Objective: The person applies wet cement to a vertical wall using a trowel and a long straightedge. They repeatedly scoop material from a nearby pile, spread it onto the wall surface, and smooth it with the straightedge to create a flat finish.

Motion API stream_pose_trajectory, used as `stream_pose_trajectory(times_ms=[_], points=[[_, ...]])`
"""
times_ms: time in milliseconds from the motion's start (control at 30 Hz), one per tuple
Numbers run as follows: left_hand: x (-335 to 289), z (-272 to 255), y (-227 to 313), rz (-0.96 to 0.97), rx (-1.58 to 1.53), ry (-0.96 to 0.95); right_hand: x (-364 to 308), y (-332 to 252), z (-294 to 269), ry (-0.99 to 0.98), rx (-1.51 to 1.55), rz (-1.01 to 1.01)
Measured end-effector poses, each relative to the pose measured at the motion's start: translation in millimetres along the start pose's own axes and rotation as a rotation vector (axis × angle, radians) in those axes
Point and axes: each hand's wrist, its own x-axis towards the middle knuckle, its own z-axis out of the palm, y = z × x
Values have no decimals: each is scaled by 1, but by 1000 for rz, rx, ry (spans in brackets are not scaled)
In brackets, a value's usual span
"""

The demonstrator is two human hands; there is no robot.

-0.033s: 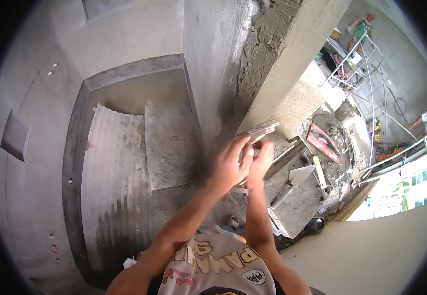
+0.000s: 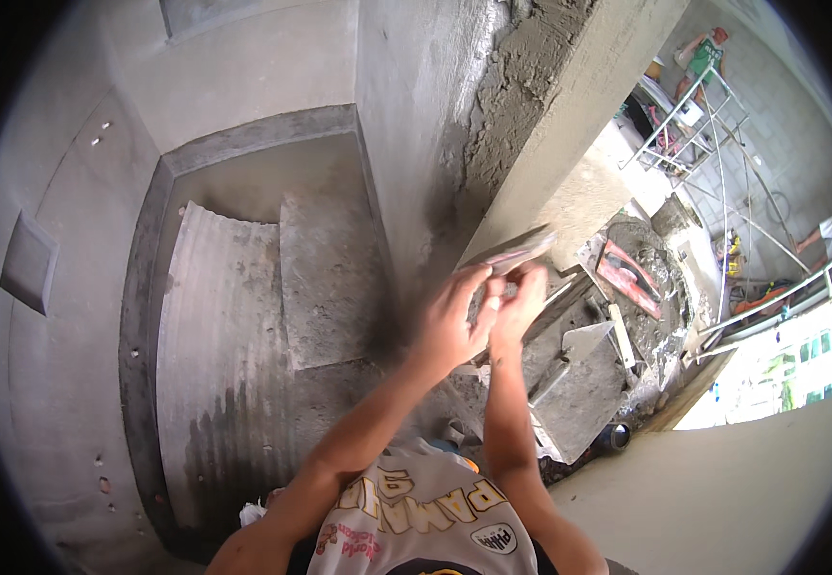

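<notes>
Both hands are closed together on a mortar-smeared plastering float, held by its back against the lower part of a concrete column. My left hand is on the near left side, its fingers curled around and partly blurred. My right hand grips beside it, touching the left at the thumbs. The float's handle is hidden by the fingers. Rough wet mortar coats the column's left face, above the hands. Right of my right hand, a pointed trowel lies on a mortar-covered board.
A red float rests on a heap of wet mortar at right. A corrugated sheet lies lower left. Metal scaffolding stands at the far right, with a person in green up there. A grey wall borders the left.
Both hands and the float have shifted slightly right and up, and the float now shows more of its face. The surrounding things stay where they were.
</notes>
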Motion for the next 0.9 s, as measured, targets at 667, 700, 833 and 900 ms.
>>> stream_pose_trajectory(times_ms=[667, 700, 833, 900], points=[[-367, -281, -136, -1071, 713, -473, 26, 95, 46, 64, -180, 78], [-368, -279, -140, -1082, 704, -479, 10, 109, 39, 24, -144, 185], [-359, -273, -162, -984, 653, -461, 60, 56, 21, 162, -121, 93], [-321, -258, -157, -973, 629, -468, 100, 20, 18, 113, -29, 153]])
